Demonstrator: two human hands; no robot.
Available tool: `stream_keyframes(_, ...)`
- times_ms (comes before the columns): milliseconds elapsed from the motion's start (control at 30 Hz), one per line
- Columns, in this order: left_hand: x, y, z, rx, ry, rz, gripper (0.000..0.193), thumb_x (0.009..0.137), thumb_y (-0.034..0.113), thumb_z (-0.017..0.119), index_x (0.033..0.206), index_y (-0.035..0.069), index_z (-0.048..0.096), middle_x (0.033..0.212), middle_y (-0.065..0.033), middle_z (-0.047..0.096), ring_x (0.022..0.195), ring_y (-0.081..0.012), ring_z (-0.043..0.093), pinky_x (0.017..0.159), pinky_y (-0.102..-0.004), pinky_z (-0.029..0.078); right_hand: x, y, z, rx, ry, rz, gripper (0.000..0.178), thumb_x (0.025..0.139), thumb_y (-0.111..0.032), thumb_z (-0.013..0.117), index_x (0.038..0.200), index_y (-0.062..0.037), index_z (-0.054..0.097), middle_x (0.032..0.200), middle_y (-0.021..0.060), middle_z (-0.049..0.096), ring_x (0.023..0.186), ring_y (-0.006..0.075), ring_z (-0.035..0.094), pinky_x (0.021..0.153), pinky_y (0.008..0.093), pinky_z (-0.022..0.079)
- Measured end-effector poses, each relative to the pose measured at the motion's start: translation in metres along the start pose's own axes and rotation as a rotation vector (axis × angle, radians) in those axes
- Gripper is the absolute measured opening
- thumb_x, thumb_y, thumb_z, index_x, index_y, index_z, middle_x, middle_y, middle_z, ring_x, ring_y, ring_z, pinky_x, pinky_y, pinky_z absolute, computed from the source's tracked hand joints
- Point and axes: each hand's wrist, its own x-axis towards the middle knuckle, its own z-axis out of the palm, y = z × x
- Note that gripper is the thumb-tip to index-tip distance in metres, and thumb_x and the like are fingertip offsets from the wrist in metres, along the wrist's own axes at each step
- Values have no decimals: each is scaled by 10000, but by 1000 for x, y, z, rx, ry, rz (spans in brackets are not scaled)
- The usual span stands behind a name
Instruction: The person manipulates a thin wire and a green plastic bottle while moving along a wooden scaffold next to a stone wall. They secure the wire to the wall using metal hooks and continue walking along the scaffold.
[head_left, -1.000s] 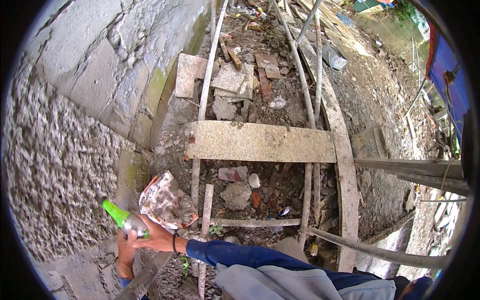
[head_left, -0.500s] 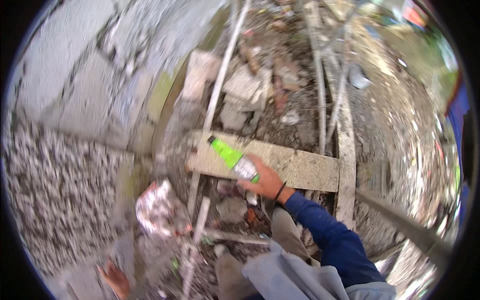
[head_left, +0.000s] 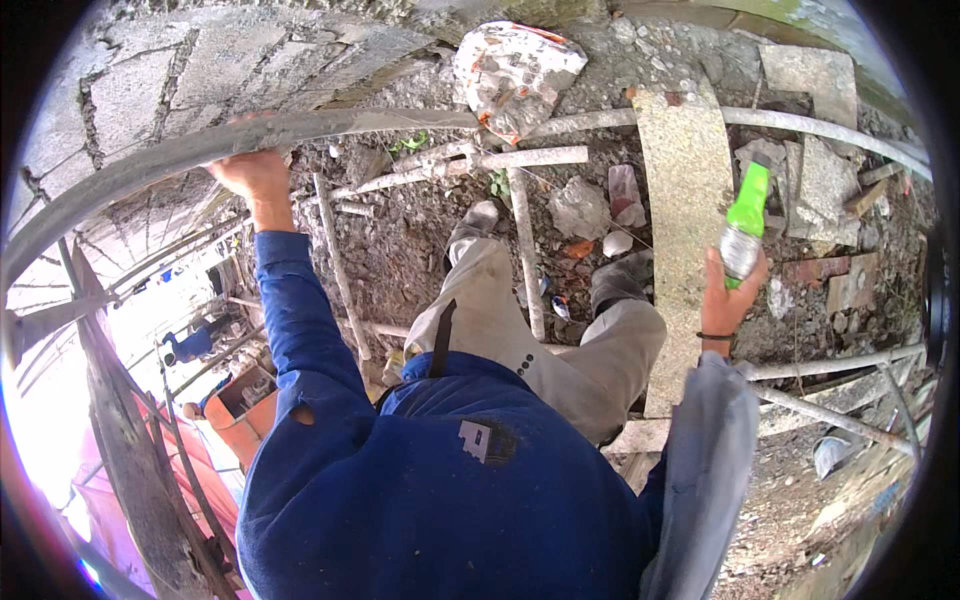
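My right hand (head_left: pixel 732 290) is closed round the lower part of a bright green bottle (head_left: pixel 748 205). The bottle has a dark cap and a pale label, and its cap end points away from me. Beneath it lies a speckled flat board (head_left: pixel 690 180). On the far left, my left hand (head_left: pixel 255 175) grips a long grey pole (head_left: pixel 340 122), which hides most of its fingers. A grey cloth (head_left: pixel 708 450) hangs along my right forearm.
Narrow poles such as the pale bar (head_left: pixel 530 157) cross rubble around my feet. A crumpled white and orange bag (head_left: pixel 515 75) lies against the stone wall (head_left: pixel 210 75). Broken slabs (head_left: pixel 825 185) are at the right. An orange container (head_left: pixel 243 405) stands lower left beside a weathered post (head_left: pixel 140 460).
The view has swung round, bringing my torso and legs into sight. My left hand, free before, now grips the grey pole. My right hand still holds the green bottle.
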Motion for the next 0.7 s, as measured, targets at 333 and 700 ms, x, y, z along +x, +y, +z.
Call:
stream_keyframes(333, -24, 12, 80, 672, 528, 144, 476, 876, 373, 769, 1217, 75, 624, 1263, -156, 552, 1023, -273, 571, 812, -494, 530, 24, -17, -29, 260, 98, 234, 488, 902, -171, 801, 1276, -48, 512, 991, 52, 609, 713, 111, 544, 575, 283, 450)
stream_keyframes(700, -13, 23, 65, 894, 401, -34, 358, 822, 248, 747, 1148, 129, 659, 1130, -61, 662, 948, -243, 639, 807, -429, 530, 90, -14, -101, 473, 233, 412, 407, 892, -269, 801, 1107, -89, 507, 782, 37, 593, 441, 72, 433, 370, 259, 316)
